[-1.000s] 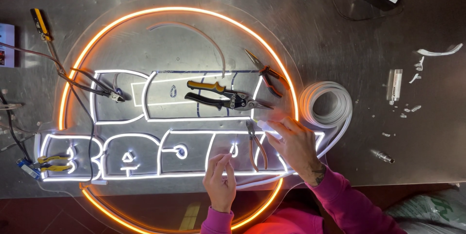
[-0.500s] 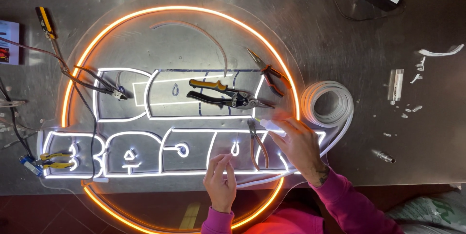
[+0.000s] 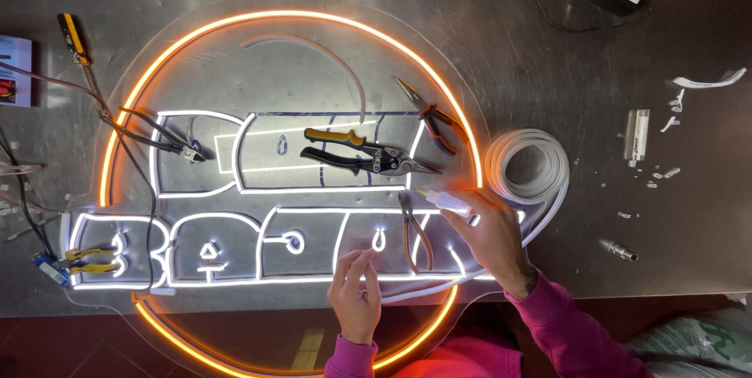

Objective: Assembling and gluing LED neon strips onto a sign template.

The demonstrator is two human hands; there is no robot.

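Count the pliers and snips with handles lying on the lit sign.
3: yellow-black snips at the centre, orange-handled pliers to their upper right, small dark pliers by the right hand. More may sit among the wires at left.

Dim scene; the lit sign (image 3: 290,213) is supplying most light, glaring off the steel table (image 3: 548,49); focus is holding sharp.

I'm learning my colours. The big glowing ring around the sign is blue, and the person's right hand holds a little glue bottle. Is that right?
Not quite. The head view shows the big glowing ring is orange, not blue. The right hand does hold a little glue bottle.
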